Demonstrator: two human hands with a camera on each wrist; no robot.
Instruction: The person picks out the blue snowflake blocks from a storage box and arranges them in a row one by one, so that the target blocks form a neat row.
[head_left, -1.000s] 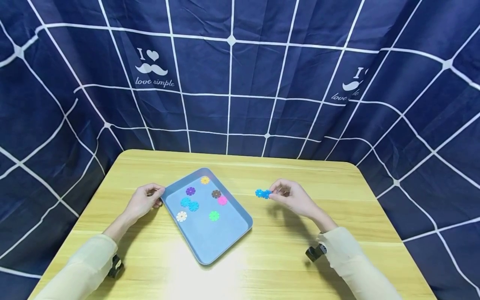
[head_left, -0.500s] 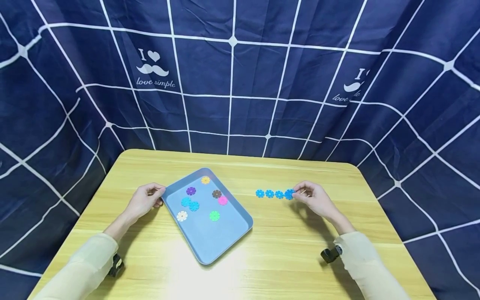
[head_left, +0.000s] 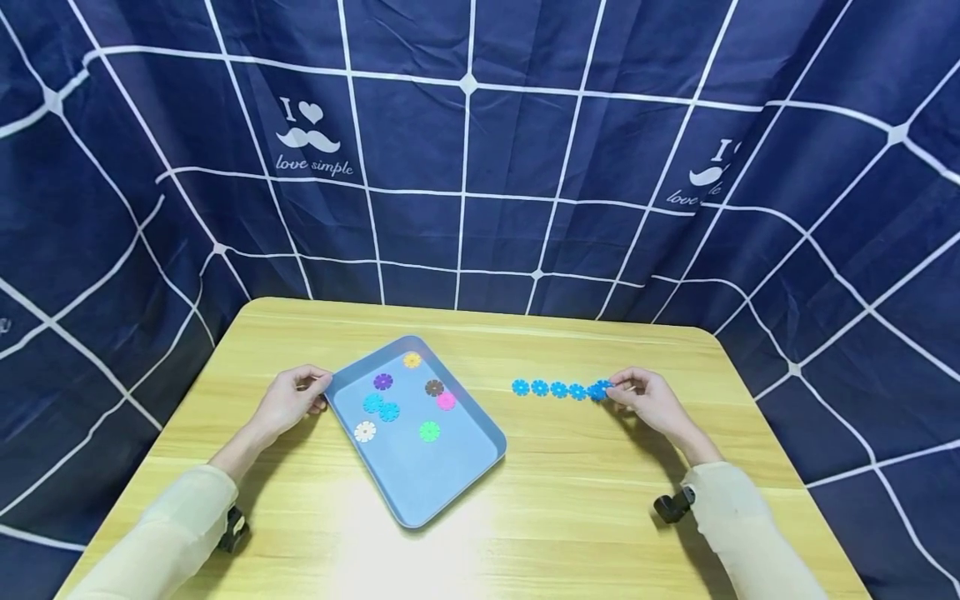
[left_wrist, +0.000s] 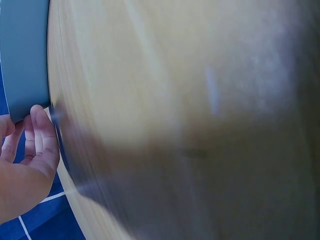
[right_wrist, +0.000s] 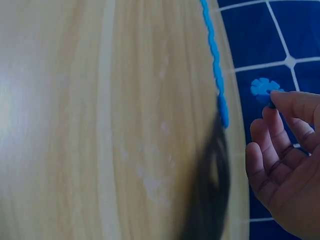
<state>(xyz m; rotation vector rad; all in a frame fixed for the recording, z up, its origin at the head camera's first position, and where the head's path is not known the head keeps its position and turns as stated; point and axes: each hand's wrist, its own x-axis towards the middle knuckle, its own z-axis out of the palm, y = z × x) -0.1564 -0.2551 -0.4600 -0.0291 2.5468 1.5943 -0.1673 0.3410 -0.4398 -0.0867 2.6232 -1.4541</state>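
Observation:
At its left corner, the grey-blue tray [head_left: 427, 479] is gripped by my left hand [head_left: 288, 396], thumb at the rim and fingers against the outer side. The left wrist view shows the same fingers by the tray wall [left_wrist: 25, 55]. Out to the right, my right hand [head_left: 648, 404] pinches blue notched plastic discs [right_wrist: 264, 87] between thumb and fingertips, seemingly more than one, overlapping. They hang over the right end of a row of blue snowflake discs [head_left: 558, 390] lying flat on the table. In the right wrist view that row [right_wrist: 215, 60] appears edge-on as a thin blue line.
Inside the tray lie a purple disc [head_left: 383, 382], an orange disc [head_left: 412, 360], a brown disc [head_left: 434, 387], a pink disc [head_left: 446, 401], a green disc [head_left: 429, 431], a cream disc [head_left: 365, 431] and two light-blue discs [head_left: 381, 407]. A dark blue curtain [head_left: 510, 150] surrounds the wooden table [head_left: 570, 517].
My right hand has moved rightward along the table, and several blue discs now lie in a lengthening row behind it. The left hand and the tray have stayed in place.

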